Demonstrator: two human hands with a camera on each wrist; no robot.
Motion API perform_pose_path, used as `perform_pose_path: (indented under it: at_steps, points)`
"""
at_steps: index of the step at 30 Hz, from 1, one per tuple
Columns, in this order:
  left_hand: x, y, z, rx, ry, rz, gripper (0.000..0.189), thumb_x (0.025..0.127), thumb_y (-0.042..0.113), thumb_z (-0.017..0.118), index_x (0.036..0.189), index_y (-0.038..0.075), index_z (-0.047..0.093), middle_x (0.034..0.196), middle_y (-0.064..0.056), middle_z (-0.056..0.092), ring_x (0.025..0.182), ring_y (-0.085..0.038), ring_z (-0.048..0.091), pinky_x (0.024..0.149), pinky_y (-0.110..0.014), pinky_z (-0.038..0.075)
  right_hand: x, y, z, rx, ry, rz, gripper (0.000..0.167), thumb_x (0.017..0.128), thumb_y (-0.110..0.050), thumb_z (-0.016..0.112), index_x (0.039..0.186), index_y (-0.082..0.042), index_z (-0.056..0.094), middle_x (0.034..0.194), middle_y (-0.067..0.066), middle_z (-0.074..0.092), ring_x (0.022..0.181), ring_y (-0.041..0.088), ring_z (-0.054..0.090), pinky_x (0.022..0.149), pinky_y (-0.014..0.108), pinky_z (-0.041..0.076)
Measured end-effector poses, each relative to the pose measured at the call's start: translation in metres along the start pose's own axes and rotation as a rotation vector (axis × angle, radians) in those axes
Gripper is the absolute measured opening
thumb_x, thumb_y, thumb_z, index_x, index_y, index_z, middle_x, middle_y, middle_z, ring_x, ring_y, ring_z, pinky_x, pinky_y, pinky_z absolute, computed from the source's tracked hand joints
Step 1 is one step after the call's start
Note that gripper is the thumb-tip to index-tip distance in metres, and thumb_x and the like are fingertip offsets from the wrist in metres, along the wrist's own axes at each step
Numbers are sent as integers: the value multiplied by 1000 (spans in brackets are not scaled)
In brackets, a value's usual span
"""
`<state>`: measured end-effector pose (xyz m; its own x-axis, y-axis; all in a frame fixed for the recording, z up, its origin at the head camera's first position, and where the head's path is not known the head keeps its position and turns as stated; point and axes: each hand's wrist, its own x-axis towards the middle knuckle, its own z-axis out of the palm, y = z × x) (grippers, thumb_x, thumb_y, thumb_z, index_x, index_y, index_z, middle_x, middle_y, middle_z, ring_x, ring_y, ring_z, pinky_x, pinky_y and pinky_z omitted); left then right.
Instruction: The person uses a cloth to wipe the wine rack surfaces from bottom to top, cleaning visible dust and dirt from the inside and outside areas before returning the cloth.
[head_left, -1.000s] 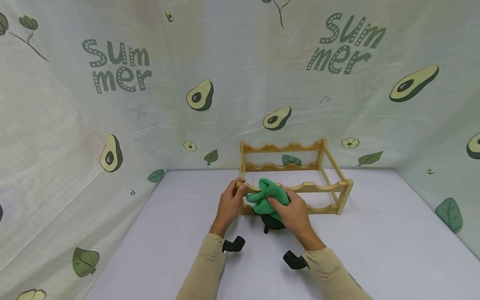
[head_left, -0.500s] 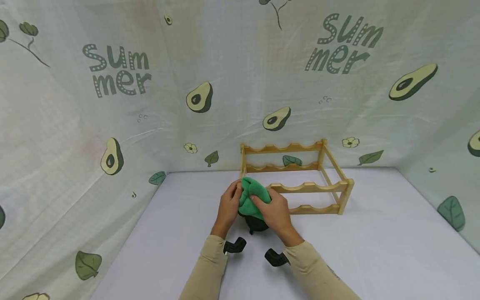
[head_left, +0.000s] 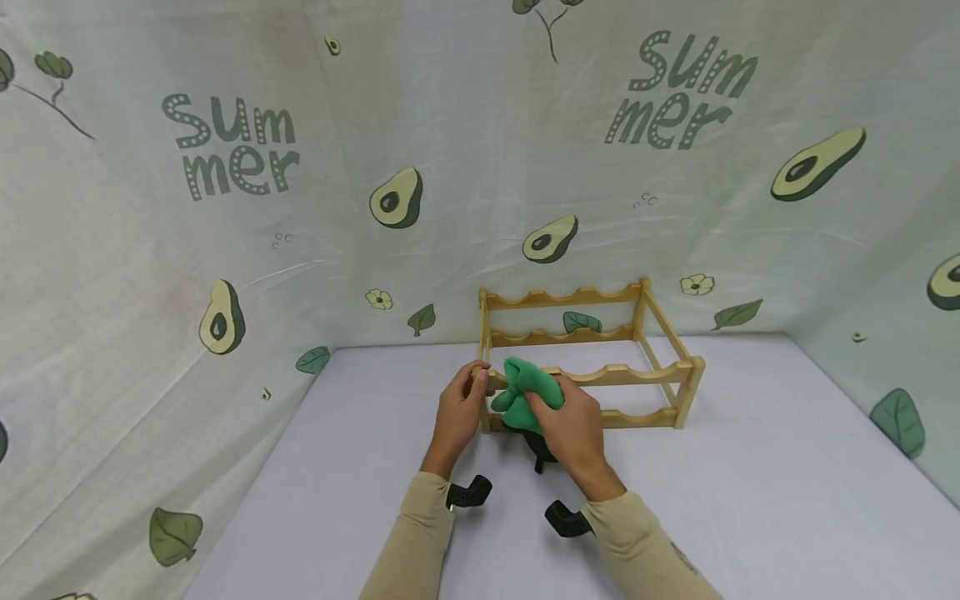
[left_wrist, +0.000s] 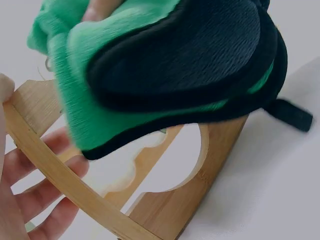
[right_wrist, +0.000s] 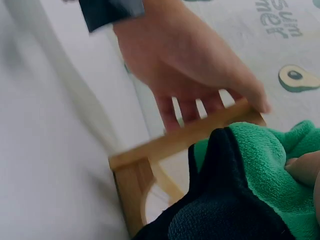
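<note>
A light wooden rack [head_left: 622,375] with scalloped rails stands at the back of the table. My left hand [head_left: 457,408] grips its front left post, fingers behind the wood and thumb at the top, as the right wrist view shows. Bunched in my right hand [head_left: 573,425] is a thick green cloth [head_left: 525,392] with black edging. A dark textured panel [left_wrist: 185,60] of the cloth faces the left wrist camera, with a short black tab [left_wrist: 290,115] sticking out. The cloth is close to the held post; whether it touches the wood I cannot tell. Most right fingers are hidden behind it.
The table [head_left: 360,467] has a white cover. A pale curtain [head_left: 465,117] printed with avocados, leaves and lettering hangs behind and along the sides. Black wrist mounts [head_left: 470,492] stick out from both sleeves above the table.
My right hand moved left with the cloth to the rack's front left post, then a little back to the right. My left hand keeps its hold and the rack stays in place.
</note>
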<state>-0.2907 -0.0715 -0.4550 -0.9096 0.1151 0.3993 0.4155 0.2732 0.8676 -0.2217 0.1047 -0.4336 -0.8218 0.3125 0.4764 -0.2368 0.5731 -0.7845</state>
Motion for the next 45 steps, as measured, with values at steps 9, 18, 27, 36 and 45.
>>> perform_pose_path:
  at_steps: [9,18,27,36,45]
  points:
    - [1,-2,4,-37,-4,-30,37,99,51,58,125,25,65,107,-2,71,91,-16,70,87,-44,53,5,15,-23,-33,43,-37,29,86,-28,79,104,-7,73,97,9,74,87,27,68,74,45,52]
    - [0,-3,2,-2,-13,-35,41,100,51,55,126,20,64,107,0,71,91,-14,69,86,-42,53,11,32,-48,-135,133,-103,23,85,-24,78,91,-4,69,81,11,70,70,27,66,61,44,48]
    - [0,-5,0,4,-22,-30,35,100,49,56,122,23,64,105,0,71,91,-14,69,85,-41,53,18,43,-80,-269,85,-54,36,89,-28,75,106,3,69,91,22,71,79,36,67,65,52,49]
    - [1,-3,0,18,-21,-19,37,100,48,57,123,20,64,101,0,71,90,-14,68,84,-40,53,32,38,-120,-379,-104,14,40,94,-36,69,115,-1,67,100,25,69,81,40,65,61,50,47]
    - [2,-4,0,10,-16,-2,37,101,46,56,123,17,64,101,-1,71,90,-15,68,84,-42,53,40,46,-150,-488,-121,115,48,95,-41,64,124,-2,62,111,31,65,88,47,64,57,49,47]
